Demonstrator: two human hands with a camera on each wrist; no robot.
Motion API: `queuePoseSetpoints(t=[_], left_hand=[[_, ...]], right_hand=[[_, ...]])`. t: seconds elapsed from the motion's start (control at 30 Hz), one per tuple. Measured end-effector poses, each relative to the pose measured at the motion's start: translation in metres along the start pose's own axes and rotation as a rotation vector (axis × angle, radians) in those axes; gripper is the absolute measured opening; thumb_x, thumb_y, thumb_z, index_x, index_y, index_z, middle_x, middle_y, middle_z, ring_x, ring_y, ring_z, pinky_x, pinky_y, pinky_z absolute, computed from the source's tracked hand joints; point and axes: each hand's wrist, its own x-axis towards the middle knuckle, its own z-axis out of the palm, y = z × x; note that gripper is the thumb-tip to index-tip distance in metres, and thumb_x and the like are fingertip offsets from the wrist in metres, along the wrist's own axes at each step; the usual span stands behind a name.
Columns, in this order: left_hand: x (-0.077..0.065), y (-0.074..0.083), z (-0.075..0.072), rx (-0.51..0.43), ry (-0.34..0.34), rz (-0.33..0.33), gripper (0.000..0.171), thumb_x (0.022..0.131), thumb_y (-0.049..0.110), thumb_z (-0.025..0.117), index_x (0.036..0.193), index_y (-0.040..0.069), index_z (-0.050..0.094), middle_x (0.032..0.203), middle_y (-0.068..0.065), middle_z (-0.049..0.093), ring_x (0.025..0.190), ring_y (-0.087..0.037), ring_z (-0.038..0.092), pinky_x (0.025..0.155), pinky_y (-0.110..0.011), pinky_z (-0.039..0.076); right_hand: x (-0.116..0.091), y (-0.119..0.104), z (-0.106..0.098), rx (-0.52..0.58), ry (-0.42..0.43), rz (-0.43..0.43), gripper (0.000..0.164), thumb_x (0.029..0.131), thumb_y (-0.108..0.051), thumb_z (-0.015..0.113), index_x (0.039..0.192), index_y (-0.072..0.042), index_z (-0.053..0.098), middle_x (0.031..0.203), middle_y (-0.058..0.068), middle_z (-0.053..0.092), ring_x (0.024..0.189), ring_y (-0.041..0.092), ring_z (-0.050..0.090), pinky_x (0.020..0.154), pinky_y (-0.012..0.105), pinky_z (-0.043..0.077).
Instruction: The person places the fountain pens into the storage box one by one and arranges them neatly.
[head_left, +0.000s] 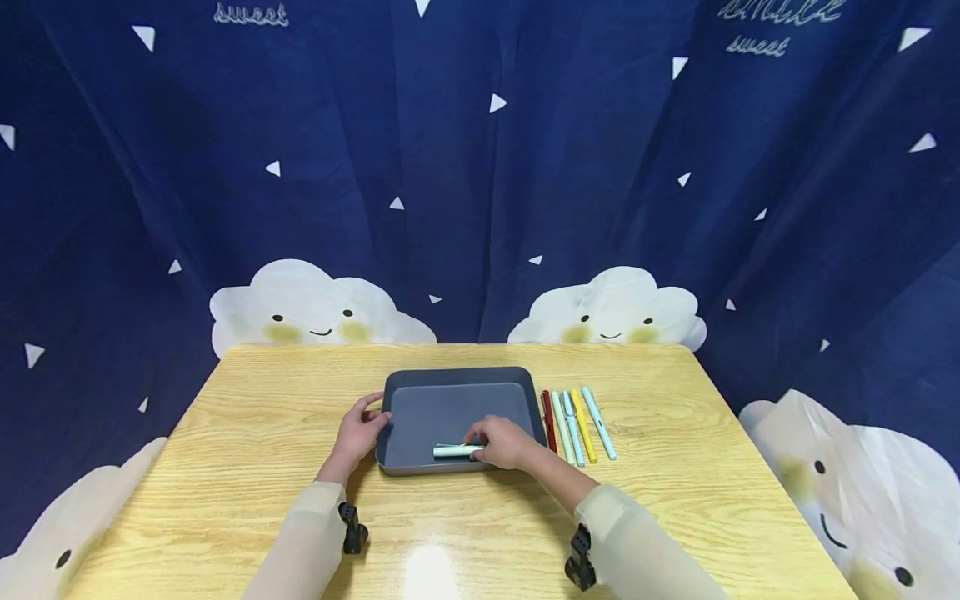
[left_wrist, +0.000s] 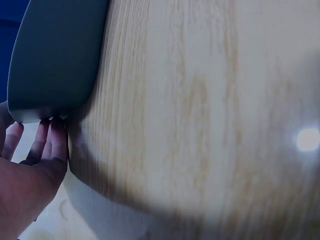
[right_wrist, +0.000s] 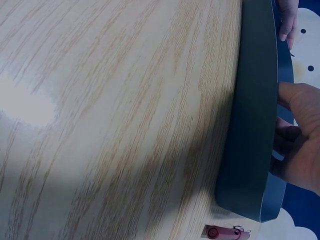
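A dark grey rectangular tray [head_left: 457, 408] lies on the table. My left hand [head_left: 358, 433] holds its left side, thumb over the rim and fingers against the outside wall; the left wrist view shows those fingertips at the tray's corner. Inside the tray, near its front wall, lies a pale mint pen [head_left: 452, 451] with a clip. Reaching over the front right of the tray, my right hand [head_left: 504, 442] pinches the pen's right end. In the right wrist view the tray wall [right_wrist: 250, 115] hides the pen and the fingertips.
Right of the tray, side by side, lie a dark red pen [head_left: 550, 421], a pale green pen [head_left: 562, 427], a light blue pen [head_left: 573, 427], a yellow pen [head_left: 583, 425] and another light blue pen [head_left: 598, 422]. Behind the wooden table [head_left: 300, 375] hangs a navy curtain [head_left: 450, 167].
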Motion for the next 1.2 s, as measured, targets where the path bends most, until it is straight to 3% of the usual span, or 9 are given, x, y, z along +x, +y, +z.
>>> queuePoseSetpoints(t=[0.63,1.0,1.2], left_hand=[[-0.001,0.002,0.0,-0.008,0.004,0.013,0.047,0.091,0.013,0.057,0.136,0.006,0.046,0.113,-0.022,0.058,0.098,-0.025,0.056,0.071,-0.023,0.044],[0.002,-0.001,0.0,-0.006,0.0,0.016,0.047,0.091,0.013,0.057,0.137,0.008,0.045,0.115,-0.022,0.058,0.103,-0.027,0.056,0.075,-0.025,0.046],[0.001,0.0,0.0,-0.003,0.0,0.014,0.047,0.091,0.014,0.057,0.137,0.007,0.045,0.114,-0.022,0.057,0.099,-0.026,0.055,0.07,-0.024,0.044]], right_hand=[[0.007,0.01,0.007,0.12,-0.038,0.01,0.019,0.082,-0.011,0.071,0.101,-0.01,0.071,0.066,-0.002,0.057,0.057,0.007,0.045,0.052,0.02,0.035],[0.009,0.013,0.006,0.088,-0.036,-0.007,0.018,0.08,-0.011,0.072,0.098,-0.012,0.073,0.074,-0.002,0.061,0.063,0.008,0.045,0.058,0.023,0.037],[0.009,0.012,0.006,0.076,-0.037,-0.011,0.019,0.08,-0.011,0.073,0.099,-0.013,0.073,0.074,-0.002,0.061,0.063,0.007,0.045,0.058,0.022,0.037]])
